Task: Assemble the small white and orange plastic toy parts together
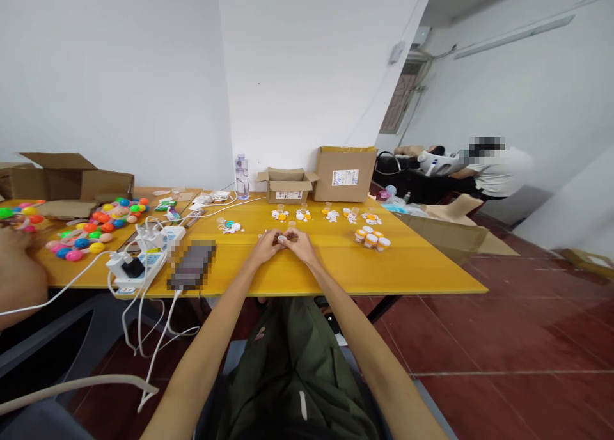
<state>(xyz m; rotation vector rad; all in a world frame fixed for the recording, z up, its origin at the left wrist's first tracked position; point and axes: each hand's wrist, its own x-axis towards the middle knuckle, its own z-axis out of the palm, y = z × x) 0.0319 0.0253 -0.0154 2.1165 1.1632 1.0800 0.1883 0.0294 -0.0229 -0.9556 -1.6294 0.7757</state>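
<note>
A small pale piece (pixel 283 240), too tiny to identify, sits pinched between the fingertips of both hands above the yellow tabletop (pixel 336 270). The left hand (pixel 268 243) and right hand (pixel 298 242) meet at it, fingers curled, each grasping a side. Just beyond lie rows of small white-and-orange parts (pixel 326 215), with a cluster of orange-capped pots (pixel 371 238) to the right. A power strip (pixel 139 264) lies to the left.

Sat at a yellow table (pixel 432 270) beneath the hands, white walls (pixel 144 75) beyond, red-tiled floor (pixel 527 337) to their right; a barred window (pixel 400 98) far up and right, a long ceiling light (pixel 515 36) above it, cardboard boxes (pixel 344 173) behind the hands
</note>
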